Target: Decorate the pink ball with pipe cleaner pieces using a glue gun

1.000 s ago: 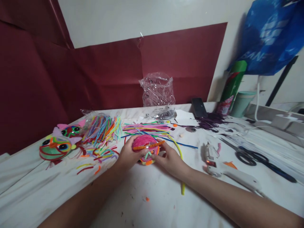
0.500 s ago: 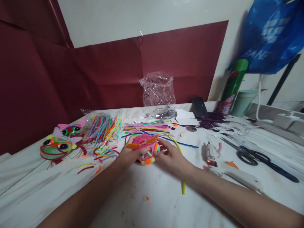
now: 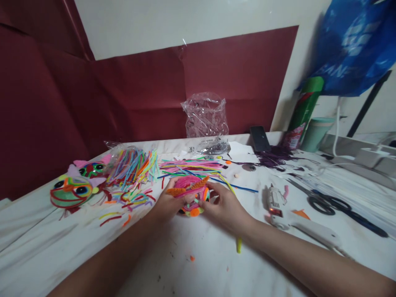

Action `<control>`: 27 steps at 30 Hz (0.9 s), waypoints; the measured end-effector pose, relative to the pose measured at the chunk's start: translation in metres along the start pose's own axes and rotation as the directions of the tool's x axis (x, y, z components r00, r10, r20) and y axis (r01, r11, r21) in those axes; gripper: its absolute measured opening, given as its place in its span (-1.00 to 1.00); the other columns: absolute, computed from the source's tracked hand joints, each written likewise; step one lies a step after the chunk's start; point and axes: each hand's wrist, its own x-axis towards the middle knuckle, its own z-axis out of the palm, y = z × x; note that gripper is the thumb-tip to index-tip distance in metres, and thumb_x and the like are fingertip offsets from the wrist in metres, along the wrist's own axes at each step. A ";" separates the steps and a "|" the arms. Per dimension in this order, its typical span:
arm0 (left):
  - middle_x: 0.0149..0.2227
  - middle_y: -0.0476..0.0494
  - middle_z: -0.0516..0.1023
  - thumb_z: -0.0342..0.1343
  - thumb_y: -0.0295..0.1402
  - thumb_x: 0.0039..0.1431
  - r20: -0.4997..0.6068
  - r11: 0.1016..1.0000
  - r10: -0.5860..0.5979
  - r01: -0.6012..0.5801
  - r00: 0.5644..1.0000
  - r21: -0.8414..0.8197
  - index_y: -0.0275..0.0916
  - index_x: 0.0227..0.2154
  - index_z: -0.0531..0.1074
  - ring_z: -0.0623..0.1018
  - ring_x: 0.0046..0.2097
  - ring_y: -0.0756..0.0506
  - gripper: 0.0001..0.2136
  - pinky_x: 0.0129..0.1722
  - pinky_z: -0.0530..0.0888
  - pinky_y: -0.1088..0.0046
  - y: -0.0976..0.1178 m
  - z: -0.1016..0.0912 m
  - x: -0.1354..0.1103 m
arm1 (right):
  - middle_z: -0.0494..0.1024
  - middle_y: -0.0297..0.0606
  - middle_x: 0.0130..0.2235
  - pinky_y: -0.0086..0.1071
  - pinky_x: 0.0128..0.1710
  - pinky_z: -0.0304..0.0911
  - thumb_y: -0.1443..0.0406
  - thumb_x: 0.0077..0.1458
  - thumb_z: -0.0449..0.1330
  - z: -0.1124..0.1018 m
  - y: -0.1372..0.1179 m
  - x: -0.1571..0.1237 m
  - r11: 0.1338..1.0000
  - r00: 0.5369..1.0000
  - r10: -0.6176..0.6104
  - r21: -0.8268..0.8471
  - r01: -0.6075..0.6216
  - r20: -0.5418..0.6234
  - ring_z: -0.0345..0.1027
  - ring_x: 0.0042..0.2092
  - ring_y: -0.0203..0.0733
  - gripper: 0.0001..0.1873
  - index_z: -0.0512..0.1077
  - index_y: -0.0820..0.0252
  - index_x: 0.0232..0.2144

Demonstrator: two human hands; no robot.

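Between my hands is a round craft animal (image 3: pixel 188 184), covered in bright pink pipe cleaners with orange ear-like pieces on top and an orange dot low on its front. My left hand (image 3: pixel 169 203) grips its left side, the thumb lying across the front. On the other side my right hand (image 3: pixel 222 205) is closed on it, thumb and fingers at its right edge. Parts of the animal are hidden by my fingers. A yellow pipe cleaner (image 3: pixel 239 245) sticks out from under my right forearm.
Two finished-looking craft animals (image 3: pixel 72 192) sit at the left beside bundled pipe cleaners (image 3: pixel 133 167) and cut pieces. More pipe cleaners (image 3: pixel 192 166) lie behind my hands. To the right are a glue gun (image 3: pixel 305 227), scissors (image 3: pixel 331 202), a phone (image 3: pixel 260 139) and a green cup (image 3: pixel 317 134).
The craft animal has turned slightly in my hands and shifted a little to the right. My right-hand fingers have moved slightly around its edge.
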 end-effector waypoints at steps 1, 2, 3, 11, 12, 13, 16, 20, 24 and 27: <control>-0.18 -0.12 0.54 0.29 -0.29 -0.12 -0.002 1.000 -0.003 0.003 1.000 0.002 -0.20 -0.01 0.28 0.57 -0.27 -0.09 -0.45 -0.33 0.47 0.47 0.000 0.000 0.000 | 0.50 -0.16 -0.20 -0.32 -0.31 0.30 0.14 -0.11 0.26 0.001 0.002 0.001 1.000 1.000 0.005 0.020 -0.005 0.000 0.36 -0.28 -0.15 -0.40 0.40 0.24 0.01; -0.16 -0.13 0.54 0.29 -0.29 -0.12 -0.003 1.000 -0.004 0.004 1.000 -0.001 -0.20 -0.01 0.28 0.57 -0.26 -0.09 -0.44 -0.33 0.47 0.47 0.000 0.000 0.000 | 0.50 -0.17 -0.21 -0.33 -0.32 0.31 0.13 -0.11 0.26 0.002 0.004 0.002 0.999 1.000 0.006 0.041 -0.006 0.004 0.36 -0.29 -0.16 -0.40 0.41 0.23 0.01; -0.15 -0.14 0.54 0.30 -0.29 -0.13 -0.001 1.000 -0.003 0.003 1.000 -0.006 -0.19 -0.01 0.28 0.57 -0.26 -0.09 -0.44 -0.33 0.47 0.46 0.000 0.000 0.000 | 0.49 -0.19 -0.22 -0.34 -0.33 0.31 0.13 -0.11 0.27 0.002 0.006 0.003 0.998 1.000 0.002 0.057 -0.002 0.008 0.36 -0.29 -0.17 -0.41 0.41 0.22 0.00; -0.18 -0.13 0.52 0.28 -0.24 -0.09 0.027 1.000 0.016 -0.017 1.000 0.025 -0.20 0.02 0.25 0.56 -0.25 -0.11 -0.42 -0.33 0.47 0.44 -0.002 -0.002 0.000 | 0.56 -0.21 -0.29 -0.38 -0.35 0.27 0.16 0.04 0.17 -0.011 -0.010 -0.006 0.978 0.988 -0.142 -0.147 0.151 0.067 0.37 -0.35 -0.18 -0.60 0.45 0.18 -0.07; -0.19 -0.13 0.53 0.28 -0.23 -0.09 0.027 0.999 0.012 -0.012 1.000 0.031 -0.20 0.01 0.25 0.56 -0.27 -0.10 -0.43 -0.35 0.46 0.44 -0.002 -0.002 0.001 | 0.57 -0.21 -0.29 -0.38 -0.36 0.26 0.16 0.06 0.15 -0.013 -0.012 -0.007 0.967 0.984 -0.162 -0.184 0.174 0.079 0.39 -0.36 -0.18 -0.60 0.44 0.18 -0.06; -0.21 -0.12 0.53 0.28 -0.22 -0.09 0.026 0.999 0.011 -0.012 1.000 0.036 -0.21 0.01 0.25 0.56 -0.28 -0.10 -0.43 -0.36 0.46 0.45 -0.003 -0.002 0.001 | 0.58 -0.20 -0.30 -0.39 -0.37 0.26 0.17 0.08 0.13 -0.015 -0.014 -0.008 0.955 0.979 -0.183 -0.220 0.199 0.088 0.40 -0.37 -0.18 -0.61 0.43 0.18 -0.06; -0.21 -0.10 0.53 0.29 -0.22 -0.11 0.026 0.999 0.032 -0.033 0.999 0.034 -0.21 0.01 0.25 0.55 -0.28 -0.10 -0.41 -0.34 0.46 0.46 -0.004 -0.002 0.002 | 0.59 -0.18 -0.32 -0.41 -0.40 0.22 0.17 0.11 0.08 -0.017 -0.016 -0.008 0.908 0.964 -0.237 -0.326 0.263 0.119 0.43 -0.38 -0.17 -0.64 0.43 0.19 -0.08; -0.20 -0.09 0.51 0.27 -0.22 -0.08 0.052 1.000 0.022 -0.023 0.998 0.013 -0.19 0.03 0.24 0.55 -0.28 -0.09 -0.42 -0.38 0.46 0.48 -0.004 -0.001 0.001 | 0.60 -0.14 -0.36 -0.40 -0.43 0.19 0.15 0.14 0.04 -0.018 -0.017 -0.007 0.848 0.950 -0.269 -0.428 0.313 0.161 0.44 -0.39 -0.14 -0.69 0.47 0.20 -0.20; -0.19 -0.09 0.50 0.29 -0.27 -0.12 0.031 0.999 0.047 -0.048 0.998 0.011 -0.18 0.01 0.26 0.54 -0.25 -0.09 -0.42 -0.35 0.46 0.49 0.000 0.001 -0.001 | 0.59 -0.21 -0.39 -0.40 -0.44 0.20 0.18 0.08 0.11 -0.017 -0.015 -0.005 0.916 0.970 -0.206 -0.323 0.238 0.131 0.42 -0.42 -0.16 -0.74 0.50 0.14 -0.24; -0.21 -0.09 0.50 0.28 -0.27 -0.11 0.022 1.000 -0.003 0.003 1.000 0.019 -0.16 0.02 0.25 0.54 -0.30 -0.07 -0.42 -0.39 0.46 0.48 0.004 0.002 -0.003 | 0.59 -0.29 -0.37 -0.42 -0.44 0.24 0.22 -0.02 0.20 -0.014 -0.013 -0.002 0.987 0.990 -0.111 -0.103 0.119 0.084 0.39 -0.42 -0.21 -0.69 0.51 0.11 -0.18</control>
